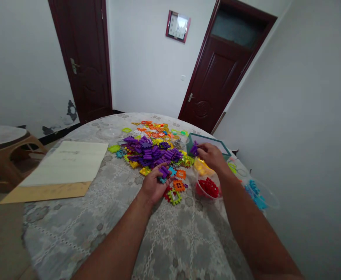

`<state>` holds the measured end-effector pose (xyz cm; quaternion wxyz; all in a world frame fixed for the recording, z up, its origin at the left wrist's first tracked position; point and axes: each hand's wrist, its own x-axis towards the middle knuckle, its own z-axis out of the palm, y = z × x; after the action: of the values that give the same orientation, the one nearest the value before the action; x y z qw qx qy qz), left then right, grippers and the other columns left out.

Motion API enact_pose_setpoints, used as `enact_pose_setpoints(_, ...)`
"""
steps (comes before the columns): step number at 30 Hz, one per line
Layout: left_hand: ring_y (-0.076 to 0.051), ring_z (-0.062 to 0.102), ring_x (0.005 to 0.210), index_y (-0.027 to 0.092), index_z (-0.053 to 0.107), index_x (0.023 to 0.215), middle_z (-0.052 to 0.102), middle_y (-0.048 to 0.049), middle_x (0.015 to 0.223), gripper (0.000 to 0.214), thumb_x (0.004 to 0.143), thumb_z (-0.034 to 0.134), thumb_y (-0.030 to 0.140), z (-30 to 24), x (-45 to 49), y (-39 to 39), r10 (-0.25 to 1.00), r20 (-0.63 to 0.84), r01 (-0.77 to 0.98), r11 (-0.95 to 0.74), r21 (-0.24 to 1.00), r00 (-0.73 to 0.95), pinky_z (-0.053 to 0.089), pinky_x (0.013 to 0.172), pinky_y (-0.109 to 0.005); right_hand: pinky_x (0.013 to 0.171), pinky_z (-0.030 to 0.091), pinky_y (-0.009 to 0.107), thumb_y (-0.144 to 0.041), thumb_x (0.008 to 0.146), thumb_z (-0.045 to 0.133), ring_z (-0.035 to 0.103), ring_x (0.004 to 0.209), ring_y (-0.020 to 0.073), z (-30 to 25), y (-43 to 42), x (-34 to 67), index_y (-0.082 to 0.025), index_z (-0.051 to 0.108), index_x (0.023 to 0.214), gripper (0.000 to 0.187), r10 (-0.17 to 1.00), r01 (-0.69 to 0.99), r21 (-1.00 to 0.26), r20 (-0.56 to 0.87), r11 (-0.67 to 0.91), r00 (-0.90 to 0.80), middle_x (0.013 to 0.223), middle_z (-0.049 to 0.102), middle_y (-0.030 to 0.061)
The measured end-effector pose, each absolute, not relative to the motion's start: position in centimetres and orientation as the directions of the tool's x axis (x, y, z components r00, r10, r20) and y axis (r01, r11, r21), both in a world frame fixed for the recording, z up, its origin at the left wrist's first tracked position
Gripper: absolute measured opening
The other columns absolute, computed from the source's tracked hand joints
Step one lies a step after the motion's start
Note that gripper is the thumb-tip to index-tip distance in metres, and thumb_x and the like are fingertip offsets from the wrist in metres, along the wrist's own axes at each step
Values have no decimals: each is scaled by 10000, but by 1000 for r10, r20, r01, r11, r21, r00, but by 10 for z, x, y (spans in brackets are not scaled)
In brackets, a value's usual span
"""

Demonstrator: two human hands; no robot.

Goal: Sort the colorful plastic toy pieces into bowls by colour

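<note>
My left hand (155, 183) is turned palm up with its fingers curled round a purple plastic building piece (164, 171), in front of a heap of purple building pieces (148, 151). Between the thumb and fingers of my right hand (210, 155) is another purple building piece (194, 149), held at the near left side of a green-rimmed box (208, 139). Just below my right hand are a tub of yellow pieces (202, 167) and a clear tub of red pieces (208, 187). Orange square pieces (179, 186) and a lime-green square piece (174, 197) lie right of my left hand.
Orange pieces (154, 130) are spread behind the purple heap. Blue pieces (255, 194) sit in a clear container at the table's right edge. White paper (68, 161) over brown card (46, 192) lies on the left. A stool (9, 151) stands beside the patterned tablecloth (176, 241).
</note>
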<state>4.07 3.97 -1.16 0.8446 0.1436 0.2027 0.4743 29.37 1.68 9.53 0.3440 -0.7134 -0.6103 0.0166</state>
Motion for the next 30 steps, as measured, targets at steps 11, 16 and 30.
enact_pose_setpoints(11,-263,774,903,167,678,1239,759,-131,1016,433,827,679,32,-19,42,37,825,-194,-640,540,547,530,666,879,-534,956,569,419,-264,964,596,735,965,235,75,6,257,-183,748,1219,307,882,885,-444,463,141,92,1126,790,103)
enact_pose_setpoints(16,-229,770,830,168,686,1210,759,-131,1075,420,811,742,47,-19,40,36,806,-143,-606,536,587,574,679,694,-362,1120,495,455,-149,923,696,649,1273,251,59,-29,202,-222,647,1404,490,877,806,-390,372,444,-303,1385,702,117)
enact_pose_setpoints(30,-243,775,786,144,720,1217,764,-161,1053,300,921,719,194,-10,36,31,663,-191,-448,662,601,724,664,560,-334,906,579,353,-185,945,720,729,1023,198,76,-36,226,-248,758,1200,266,925,741,-554,203,379,-321,1147,786,44)
